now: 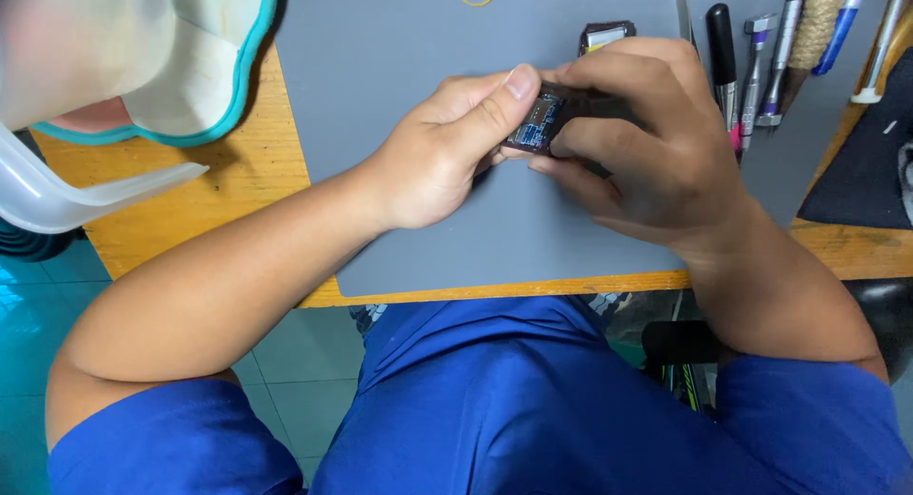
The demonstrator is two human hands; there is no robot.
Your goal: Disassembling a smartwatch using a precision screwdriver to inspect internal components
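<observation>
Module (538,122), small, dark, with bare blue circuitry showing: held above the grey mat (409,172), pinched between both hands. Left hand (442,153) closed on its near end, thumb on top; right hand (647,143) wrapped round the rest. Probably light, stiff, fragile; best gripped by the edges. Tools (761,67) beside.
</observation>
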